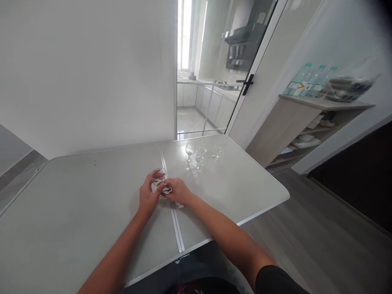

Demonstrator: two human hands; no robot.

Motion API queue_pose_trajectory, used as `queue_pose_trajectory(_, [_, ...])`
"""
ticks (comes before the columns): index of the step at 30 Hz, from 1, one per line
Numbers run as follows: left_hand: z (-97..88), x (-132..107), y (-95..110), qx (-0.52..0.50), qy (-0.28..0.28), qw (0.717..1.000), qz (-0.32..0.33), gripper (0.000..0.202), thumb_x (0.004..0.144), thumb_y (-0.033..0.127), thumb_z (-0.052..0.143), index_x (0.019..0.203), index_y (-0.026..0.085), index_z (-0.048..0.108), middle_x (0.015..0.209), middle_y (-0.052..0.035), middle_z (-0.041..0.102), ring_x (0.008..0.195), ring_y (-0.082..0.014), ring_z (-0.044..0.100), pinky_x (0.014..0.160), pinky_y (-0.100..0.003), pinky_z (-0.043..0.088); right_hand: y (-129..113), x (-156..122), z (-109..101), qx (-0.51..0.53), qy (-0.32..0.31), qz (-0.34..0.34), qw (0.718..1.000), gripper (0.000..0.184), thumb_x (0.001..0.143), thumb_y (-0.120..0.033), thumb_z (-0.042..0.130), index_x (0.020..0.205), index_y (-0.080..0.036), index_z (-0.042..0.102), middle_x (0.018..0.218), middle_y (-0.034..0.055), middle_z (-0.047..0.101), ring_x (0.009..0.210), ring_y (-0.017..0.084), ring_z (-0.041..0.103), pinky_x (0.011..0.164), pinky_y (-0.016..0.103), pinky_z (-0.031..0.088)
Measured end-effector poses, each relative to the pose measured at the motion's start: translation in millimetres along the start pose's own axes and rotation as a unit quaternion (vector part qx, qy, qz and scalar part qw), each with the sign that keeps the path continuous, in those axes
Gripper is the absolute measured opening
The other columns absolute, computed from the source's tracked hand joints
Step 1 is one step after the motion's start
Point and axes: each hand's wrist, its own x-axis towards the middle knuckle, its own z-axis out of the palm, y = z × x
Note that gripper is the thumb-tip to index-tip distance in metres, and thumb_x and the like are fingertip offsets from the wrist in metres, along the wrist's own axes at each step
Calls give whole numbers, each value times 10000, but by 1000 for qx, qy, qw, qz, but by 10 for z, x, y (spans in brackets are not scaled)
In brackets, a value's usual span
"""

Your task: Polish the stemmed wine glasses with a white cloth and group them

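Note:
My left hand (149, 195) is wrapped round the bowl of a clear stemmed glass (159, 173), with the thumb across its near side. The glass stands upright over the middle of the table, its round foot partly visible below my fingers. Against its stem and lower bowl, my right hand (178, 190) pinches a small crumpled white wad (167, 190); whether it is cloth or tissue I cannot tell. A white scrap (180, 205) shows just under my right wrist. My fingers hide much of the stem.
Several more stemmed glasses, one a rounded goblet (190, 151), stand at the table's far right. A metal seam (176, 224) crosses the pale table (92, 196). Beyond are a glass door (211, 81) and a wooden shelf unit (294, 118) bearing water bottles (312, 81).

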Motion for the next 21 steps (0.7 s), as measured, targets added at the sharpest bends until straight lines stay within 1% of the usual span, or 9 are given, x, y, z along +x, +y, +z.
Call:
queue_pose_trajectory(3, [38,-7,-5,-75,-60,995,22,675,849,608,678,1391,237,520,1282,-131,655,1214,-290,612,1074,-468,459,45,-18,25,-52,0,-10,999,133,795,-250,705,919,-233,749,873,16,737,778,173,667,742,260,451])
queue_pose_trajectory(6, [50,-16,-23,-125,-31,991,46,778,834,725,604,1429,243,469,1395,-163,567,1230,-305,593,1054,-471,466,44,-30,-58,-20,50,-38,998,126,837,-260,681,939,-260,755,922,16,751,817,181,689,768,274,483])
queue_pose_trajectory(7, [47,-19,-27,-128,-8,991,46,741,864,727,554,1422,247,467,1393,-162,554,1190,-292,608,1020,-460,483,28,-33,-112,2,95,-40,995,115,866,-290,664,932,-260,754,930,23,751,832,186,693,785,286,498])
queue_pose_trajectory(9, [33,-27,-27,-98,14,994,36,582,944,663,464,1348,248,524,1300,-139,574,1066,-250,632,950,-426,504,-12,-51,-268,48,230,-19,972,178,910,-381,631,916,-247,747,933,47,742,847,199,693,804,312,527])
queue_pose_trajectory(12, [18,-38,-23,-7,-27,999,35,409,997,551,438,1160,237,643,1085,-96,613,926,-219,608,869,-391,502,-16,-134,-649,80,438,71,893,337,933,-504,577,999,-207,722,959,70,720,710,179,653,662,308,537])
queue_pose_trajectory(14, [27,-43,-34,43,-63,996,41,356,1002,505,455,1068,235,678,1008,-78,628,887,-215,594,821,-372,493,72,-234,-984,53,511,144,846,432,932,-552,549,1074,-173,701,929,67,711,589,148,590,543,279,485])
queue_pose_trajectory(15, [37,-42,-46,60,-74,995,41,331,1001,485,469,1036,235,683,982,-69,637,873,-212,593,799,-360,487,148,-292,-1157,22,524,174,834,461,920,-567,556,1070,-157,705,871,59,705,567,145,576,528,271,467])
queue_pose_trajectory(18, [77,-20,-70,86,-92,992,35,279,994,448,498,977,234,676,930,-46,660,846,-204,601,771,-342,478,468,-458,-1583,-85,458,253,848,438,859,-553,619,867,-134,748,722,49,689,599,172,605,555,262,447])
queue_pose_trajectory(21, [101,13,65,65,-107,992,28,268,984,446,519,941,231,673,897,-43,676,847,-208,619,793,-356,492,806,-542,-1747,-150,357,322,864,363,795,-493,679,736,-142,754,653,49,691,623,186,625,596,258,437])
